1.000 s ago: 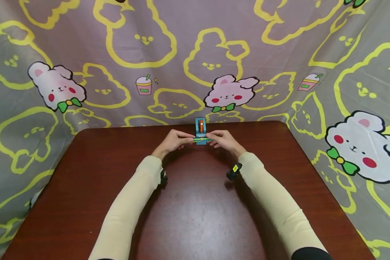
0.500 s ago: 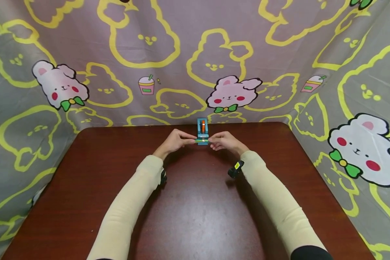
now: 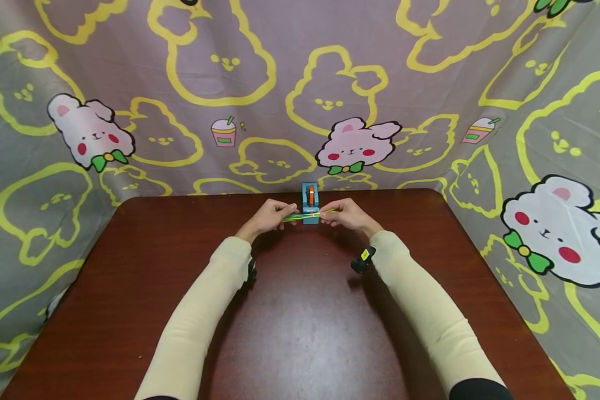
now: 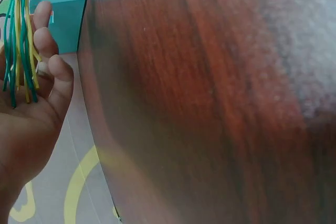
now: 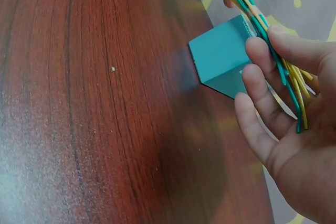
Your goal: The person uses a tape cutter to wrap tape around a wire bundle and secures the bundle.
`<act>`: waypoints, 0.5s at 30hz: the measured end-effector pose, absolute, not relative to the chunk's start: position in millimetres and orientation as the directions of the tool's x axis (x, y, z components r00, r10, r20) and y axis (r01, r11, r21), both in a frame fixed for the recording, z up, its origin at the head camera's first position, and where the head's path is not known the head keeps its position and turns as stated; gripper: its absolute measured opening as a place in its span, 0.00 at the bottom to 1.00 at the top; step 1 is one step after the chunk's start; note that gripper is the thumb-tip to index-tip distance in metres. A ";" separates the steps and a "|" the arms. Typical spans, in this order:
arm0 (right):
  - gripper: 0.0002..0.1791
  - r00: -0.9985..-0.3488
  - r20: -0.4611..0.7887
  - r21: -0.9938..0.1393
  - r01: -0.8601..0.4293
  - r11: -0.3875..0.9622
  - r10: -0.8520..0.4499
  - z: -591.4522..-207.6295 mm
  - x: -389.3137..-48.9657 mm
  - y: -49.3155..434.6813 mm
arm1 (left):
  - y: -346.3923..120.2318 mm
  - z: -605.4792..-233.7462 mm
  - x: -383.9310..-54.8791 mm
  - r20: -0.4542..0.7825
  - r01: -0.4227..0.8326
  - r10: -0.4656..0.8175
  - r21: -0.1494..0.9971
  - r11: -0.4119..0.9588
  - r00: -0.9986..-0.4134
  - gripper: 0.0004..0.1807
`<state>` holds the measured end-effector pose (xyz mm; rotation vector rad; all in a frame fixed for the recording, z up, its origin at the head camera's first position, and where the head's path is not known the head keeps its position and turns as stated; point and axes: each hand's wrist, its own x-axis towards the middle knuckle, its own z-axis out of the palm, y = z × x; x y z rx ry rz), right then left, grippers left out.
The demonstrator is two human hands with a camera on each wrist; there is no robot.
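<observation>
A bundle of thin green and yellow wires (image 3: pixel 301 216) stretches between both hands, in front of a blue tape dispenser (image 3: pixel 310 220). My left hand (image 3: pixel 270 215) holds the left part between thumb and fingers; loose wire ends (image 4: pixel 21 72) fan over its palm in the left wrist view. With thumb and index finger, my right hand (image 3: pixel 349 213) pinches the bundle near its middle, and the right ends (image 5: pixel 296 90) spread over that palm. A narrow tan band (image 5: pixel 255 11) crosses the wires just beside the right fingertips.
An orange tape roll (image 3: pixel 311 195) sits in the dispenser, which stands near the far edge of the dark brown wooden table (image 3: pixel 300 311). Behind rises a patterned curtain (image 3: pixel 260 66). A tiny pale speck (image 5: pixel 113 68) lies on the tabletop.
The left hand has shifted slightly left, and more of the bundle shows at its side. Wire ends now stick out past the right hand's fingers. The dispenser stays in place.
</observation>
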<state>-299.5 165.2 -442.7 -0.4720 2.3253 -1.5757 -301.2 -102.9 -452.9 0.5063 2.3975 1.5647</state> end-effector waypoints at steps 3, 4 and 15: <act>0.11 -0.905 -0.026 -0.919 -0.145 0.366 -0.424 -441.9 -299.7 165.0 | -102.4 -451.4 -301.8 -0.020 0.152 0.414 0.913 0.379 -0.910 0.23; 0.10 -0.907 -0.019 -0.916 -0.153 0.372 -0.420 -441.6 -299.6 164.9 | -102.2 -450.6 -301.7 -0.026 0.147 0.414 0.913 0.380 -0.910 0.23; 0.08 -0.926 0.073 -0.848 -0.253 0.465 -0.371 -438.5 -293.4 161.2 | -101.7 -449.4 -306.7 -0.057 0.120 0.401 0.908 0.402 -0.914 0.23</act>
